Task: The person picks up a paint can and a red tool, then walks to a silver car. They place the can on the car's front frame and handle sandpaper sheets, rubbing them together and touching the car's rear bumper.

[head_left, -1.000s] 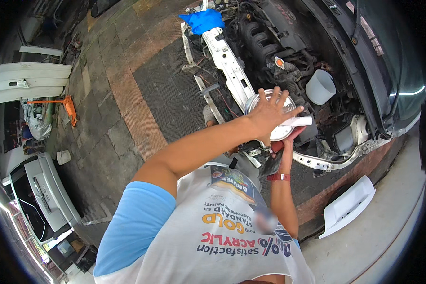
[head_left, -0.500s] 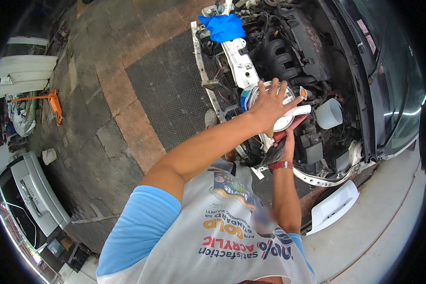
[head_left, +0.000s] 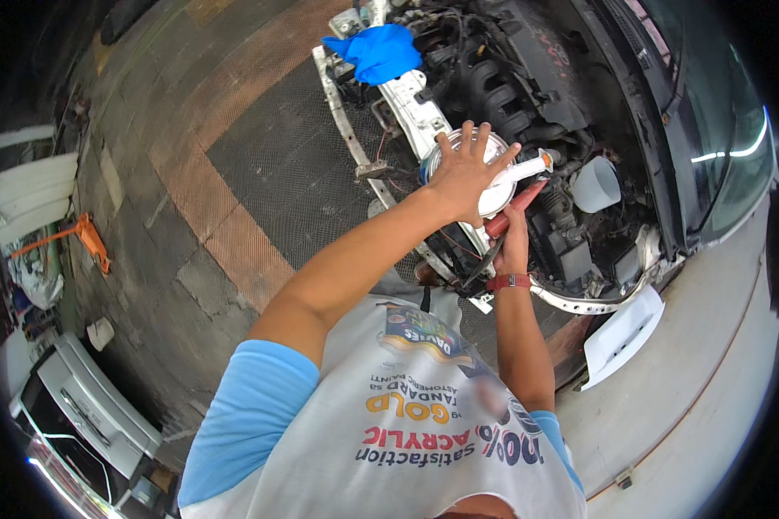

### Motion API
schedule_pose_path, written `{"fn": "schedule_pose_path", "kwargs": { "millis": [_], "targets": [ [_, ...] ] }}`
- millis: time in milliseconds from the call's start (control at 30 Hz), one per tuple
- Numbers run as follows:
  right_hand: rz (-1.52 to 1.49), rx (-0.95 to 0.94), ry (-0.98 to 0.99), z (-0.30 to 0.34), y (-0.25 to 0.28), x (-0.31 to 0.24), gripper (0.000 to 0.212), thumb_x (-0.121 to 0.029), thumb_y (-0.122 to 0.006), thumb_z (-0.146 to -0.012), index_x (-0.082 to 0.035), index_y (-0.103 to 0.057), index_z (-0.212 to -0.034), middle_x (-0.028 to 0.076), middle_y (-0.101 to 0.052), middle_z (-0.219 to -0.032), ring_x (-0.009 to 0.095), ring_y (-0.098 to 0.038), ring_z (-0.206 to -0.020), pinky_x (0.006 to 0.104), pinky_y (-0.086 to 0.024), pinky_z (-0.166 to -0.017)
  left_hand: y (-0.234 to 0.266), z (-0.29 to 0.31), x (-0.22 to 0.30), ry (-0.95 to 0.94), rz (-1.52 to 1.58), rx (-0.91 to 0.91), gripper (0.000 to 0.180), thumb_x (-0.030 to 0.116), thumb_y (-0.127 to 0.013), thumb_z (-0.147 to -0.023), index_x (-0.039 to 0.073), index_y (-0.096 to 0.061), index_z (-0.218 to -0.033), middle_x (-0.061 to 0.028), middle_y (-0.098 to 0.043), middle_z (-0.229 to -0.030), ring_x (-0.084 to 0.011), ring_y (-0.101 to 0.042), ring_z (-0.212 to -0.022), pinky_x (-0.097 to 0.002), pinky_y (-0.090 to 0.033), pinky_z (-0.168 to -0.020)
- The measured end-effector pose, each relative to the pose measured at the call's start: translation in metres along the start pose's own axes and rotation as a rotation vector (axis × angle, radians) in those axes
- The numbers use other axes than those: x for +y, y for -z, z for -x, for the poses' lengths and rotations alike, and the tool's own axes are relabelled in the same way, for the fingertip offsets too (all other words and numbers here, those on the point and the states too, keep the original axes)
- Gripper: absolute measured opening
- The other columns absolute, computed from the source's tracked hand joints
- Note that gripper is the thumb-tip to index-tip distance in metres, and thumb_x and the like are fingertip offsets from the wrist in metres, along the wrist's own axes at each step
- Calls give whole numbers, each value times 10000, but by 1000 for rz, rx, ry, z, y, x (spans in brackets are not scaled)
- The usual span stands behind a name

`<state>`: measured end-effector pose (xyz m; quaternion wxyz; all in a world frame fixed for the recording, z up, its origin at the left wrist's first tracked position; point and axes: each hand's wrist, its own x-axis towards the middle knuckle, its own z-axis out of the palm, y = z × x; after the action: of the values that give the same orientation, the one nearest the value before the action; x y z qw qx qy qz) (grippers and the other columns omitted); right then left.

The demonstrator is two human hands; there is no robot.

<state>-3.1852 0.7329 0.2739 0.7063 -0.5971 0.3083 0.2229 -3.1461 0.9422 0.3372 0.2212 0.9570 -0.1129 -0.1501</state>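
Observation:
A round can (head_left: 499,201) with a silver rim and a pale top sits over the white front crossmember of a car. My left hand (head_left: 466,177) grips it from above, fingers spread across the rim. Across the can's right side lies a white strip-like piece (head_left: 519,169), its kind unclear. Just below, my right hand (head_left: 514,246) is closed around a long red object (head_left: 524,201) that points up and right; its kind cannot be made out. A dark flat piece (head_left: 483,266) shows beside that hand's wrist.
The exposed engine (head_left: 502,91) fills the bay beyond the can. A blue cloth (head_left: 378,54) lies on the crossmember, and a white tub (head_left: 595,185) stands in the bay. A white panel (head_left: 623,337) is at the lower right. An orange jack (head_left: 91,242) is on the floor at left.
The white piece has swung upward at its right end. The red object now shows more fully, slanting up and right. My left hand stays on the can. The whole view has shifted slightly.

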Motion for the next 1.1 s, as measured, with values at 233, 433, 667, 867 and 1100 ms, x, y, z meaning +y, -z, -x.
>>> {"fn": "schedule_pose_path", "kwargs": {
  "millis": [233, 433, 667, 867, 1100],
  "targets": [
    [-77, -94, 42, -13, 17, 11, 398, -202, -634, -1042, -20, -577, -1391, 67, -687, -1216, 194, -682, -1084, 361, -580, -926, -2, 5, 7, -29, -39, 30, 1560, 579, -1037, -537, 254, -159, -1785, -325, -162, -1784, -552, -172, -1647, -831, -288, -1199],
    [-27, -70, 54, -20, 24, 22, 400, -221, -673, -1053, 0, -619, -1383, 57, -690, -1185, 147, -625, -1072, 335, -513, -959, -3, 12, 21, 50, -40, 34, 1534, 530, -1036, -572, 251, -144, -1788, -283, -203, -1786, -514, -191, -1659, -809, -276, -1220],
    [-108, -133, 54, -13, 50, 19, 505, -264, -726, -1040, 36, -568, -1415, 121, -662, -1253, 259, -762, -993, 361, -584, -896, -9, 15, 41, 123, -92, 96, 1530, 516, -1032, -567, 227, -149, -1783, -300, -236, -1763, -519, -244, -1637, -776, -362, -1175],
    [-137, -67, 84, 11, 136, 22, 603, -247, -714, -1048, 69, -477, -1505, 262, -669, -1432, 340, -803, -970, 406, -645, -930, -3, 5, 51, 146, -208, 51, 1610, 505, -1066, -476, 216, -167, -1780, -316, -357, -1641, -554, -381, -1506, -731, -448, -1126],
    [-222, 58, 105, 63, 255, 44, 588, -211, -682, -1063, 76, -466, -1530, 264, -689, -1430, 312, -806, -974, 369, -634, -890, -4, -9, 64, 215, -304, -17, 1698, 539, -1071, -394, 291, -129, -1785, -332, -318, -1664, -547, -351, -1527, -750, -447, -1091]
  ]
}}
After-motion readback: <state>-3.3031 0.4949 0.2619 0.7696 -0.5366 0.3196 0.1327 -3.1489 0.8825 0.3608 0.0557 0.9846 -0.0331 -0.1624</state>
